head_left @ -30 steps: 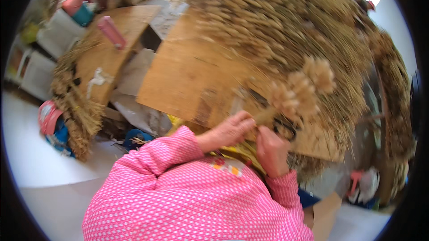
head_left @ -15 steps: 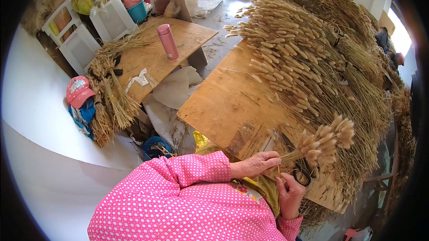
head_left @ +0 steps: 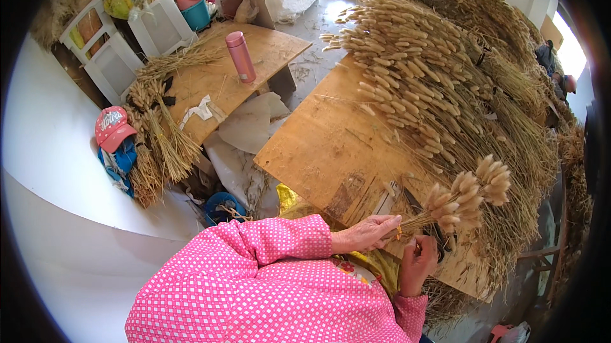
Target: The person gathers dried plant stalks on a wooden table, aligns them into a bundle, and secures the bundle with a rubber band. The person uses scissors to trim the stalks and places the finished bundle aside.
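Clearly, a bunch of dried grass heads (head_left: 447,211) is held above the near edge of the bench (head_left: 299,152).
Its stems are clamped in the left hand's (head_left: 372,233) fingers; the right hand's (head_left: 417,265) are curled at that edge, their hold untellable. Light, brittle stems and soft, crushable heads are expected, so it is best gripped by the stems.

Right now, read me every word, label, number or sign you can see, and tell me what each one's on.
Pink cap: light lettering across the front, which I won't copy out.
Pink bottle: no readable text.
Pale strip on the wooden table: any marks are too small to read.
Dried grass bunch in the left hand: no lettering visible.
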`<action>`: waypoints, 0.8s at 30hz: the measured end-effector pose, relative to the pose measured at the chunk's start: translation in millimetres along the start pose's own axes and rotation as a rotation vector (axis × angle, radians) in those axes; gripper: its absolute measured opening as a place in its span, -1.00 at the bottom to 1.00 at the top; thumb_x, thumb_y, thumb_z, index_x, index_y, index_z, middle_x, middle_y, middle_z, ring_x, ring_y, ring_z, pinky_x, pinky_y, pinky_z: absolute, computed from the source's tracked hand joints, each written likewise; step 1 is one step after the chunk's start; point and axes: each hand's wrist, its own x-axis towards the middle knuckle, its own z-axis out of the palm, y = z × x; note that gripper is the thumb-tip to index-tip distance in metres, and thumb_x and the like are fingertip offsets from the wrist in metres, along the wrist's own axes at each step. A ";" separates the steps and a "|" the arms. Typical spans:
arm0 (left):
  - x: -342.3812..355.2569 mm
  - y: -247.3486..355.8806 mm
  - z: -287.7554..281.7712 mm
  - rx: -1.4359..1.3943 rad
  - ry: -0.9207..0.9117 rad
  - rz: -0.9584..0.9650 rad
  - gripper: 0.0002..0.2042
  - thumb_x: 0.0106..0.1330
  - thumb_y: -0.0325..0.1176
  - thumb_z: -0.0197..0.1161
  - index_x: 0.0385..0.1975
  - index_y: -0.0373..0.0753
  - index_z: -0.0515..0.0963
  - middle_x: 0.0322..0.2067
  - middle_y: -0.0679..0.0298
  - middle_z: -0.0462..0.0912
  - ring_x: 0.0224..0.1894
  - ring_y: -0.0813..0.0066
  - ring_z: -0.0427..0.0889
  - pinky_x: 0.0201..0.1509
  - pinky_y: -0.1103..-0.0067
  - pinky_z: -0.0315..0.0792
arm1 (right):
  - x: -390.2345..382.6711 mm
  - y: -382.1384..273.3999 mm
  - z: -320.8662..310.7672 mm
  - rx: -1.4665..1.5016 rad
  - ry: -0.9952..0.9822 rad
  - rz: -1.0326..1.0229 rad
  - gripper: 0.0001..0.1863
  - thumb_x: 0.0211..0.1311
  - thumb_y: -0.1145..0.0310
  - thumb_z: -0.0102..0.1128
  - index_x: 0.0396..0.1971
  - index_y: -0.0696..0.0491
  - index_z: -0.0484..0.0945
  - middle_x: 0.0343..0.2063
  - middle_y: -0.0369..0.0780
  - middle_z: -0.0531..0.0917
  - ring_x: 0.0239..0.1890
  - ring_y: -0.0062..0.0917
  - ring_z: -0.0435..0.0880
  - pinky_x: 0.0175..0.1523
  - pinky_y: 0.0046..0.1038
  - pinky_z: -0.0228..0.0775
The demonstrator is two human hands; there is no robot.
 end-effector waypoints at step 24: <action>-16.2 27.0 6.0 -0.126 0.145 -0.045 -0.81 0.53 -0.24 0.19 -0.23 -0.24 0.55 -0.56 0.49 0.32 -0.60 0.76 0.31 -0.67 0.75 0.13 | 15.7 7.9 18.7 -0.218 0.035 0.019 -0.85 0.14 0.37 0.34 -0.41 0.04 0.52 -0.41 -0.15 0.60 -0.39 -0.12 0.63 -0.37 -0.17 0.40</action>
